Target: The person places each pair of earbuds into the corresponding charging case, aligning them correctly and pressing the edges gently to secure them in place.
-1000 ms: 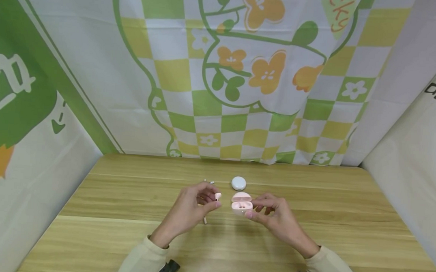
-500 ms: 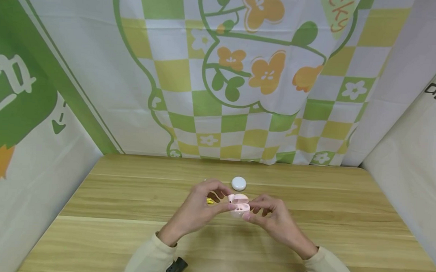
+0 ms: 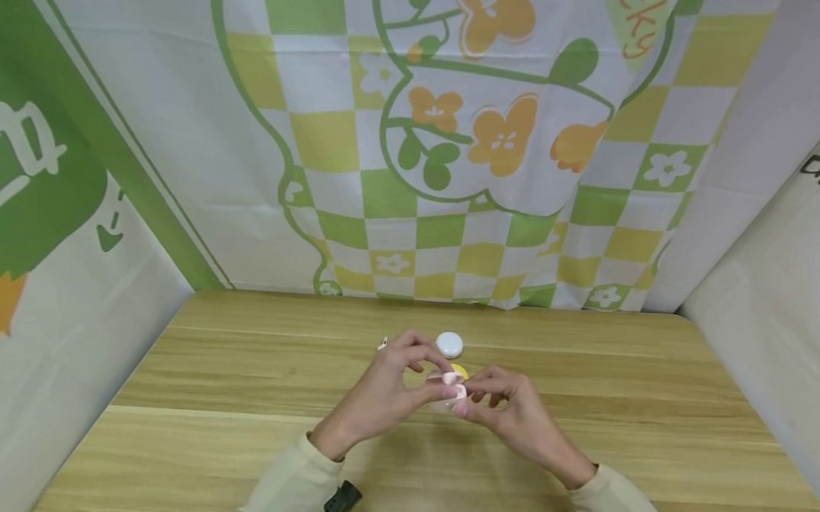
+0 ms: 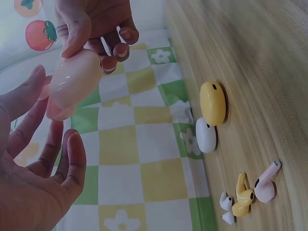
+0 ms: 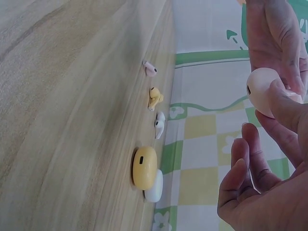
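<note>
Above the table, my right hand grips a pale pink earbud case between thumb and fingers. Its lid stands open, as the head view shows. A pink earbud is pinched by my left hand, right at the case's opening. Fingertips of both hands meet around the case and cover part of it. In the left wrist view the earbud is mostly hidden behind the left thumb and the case. The other fingers of the right hand are loosely bent below the case in the right wrist view.
On the wooden table, a yellow case stands beside a white case. Loose earbuds lie in a row: a pink earbud, yellow earbuds and white earbuds. A patterned cloth hangs behind.
My left hand has moved right, carrying the pink earbud from beside the case to its opening. The right hand has shifted slightly left, still holding the case.
</note>
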Available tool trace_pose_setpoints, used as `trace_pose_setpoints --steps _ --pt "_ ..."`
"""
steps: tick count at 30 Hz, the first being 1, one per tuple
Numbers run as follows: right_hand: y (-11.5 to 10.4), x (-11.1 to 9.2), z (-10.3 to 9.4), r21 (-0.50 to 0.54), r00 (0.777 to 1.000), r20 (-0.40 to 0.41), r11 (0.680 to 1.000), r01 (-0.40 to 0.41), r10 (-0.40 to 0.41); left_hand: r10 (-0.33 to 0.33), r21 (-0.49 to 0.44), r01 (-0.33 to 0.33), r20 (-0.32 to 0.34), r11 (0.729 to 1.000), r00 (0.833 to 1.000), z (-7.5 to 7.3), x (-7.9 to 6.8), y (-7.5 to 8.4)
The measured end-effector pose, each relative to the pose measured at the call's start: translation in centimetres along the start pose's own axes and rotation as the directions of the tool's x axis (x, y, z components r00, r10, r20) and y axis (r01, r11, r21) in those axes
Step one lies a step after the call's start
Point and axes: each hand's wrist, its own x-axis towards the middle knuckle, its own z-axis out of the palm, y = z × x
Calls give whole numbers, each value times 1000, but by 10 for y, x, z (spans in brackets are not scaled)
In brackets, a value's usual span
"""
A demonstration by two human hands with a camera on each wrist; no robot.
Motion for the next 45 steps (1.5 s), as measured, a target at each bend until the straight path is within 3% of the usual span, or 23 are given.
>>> trace_pose_setpoints --steps 6,14,28,36,45 --pt "0 0 1 0 1000 1 1000 9 -9 5 40 -5 20 999 1000 1 0 2" --pt "0 0 1 -5 1000 8 1000 -16 16 75 139 -77 23 987 997 1 0 3" --pt "-1 0 1 12 1000 -3 1000 -9 9 152 357 -144 7 923 988 5 -2 10" --pt "-2 0 1 12 1000 -4 1000 -19 19 143 372 -133 -1 919 990 8 -1 9" --pt "-2 0 1 11 1000 -11 1000 -25 25 115 298 -100 -31 949 993 3 -4 10"
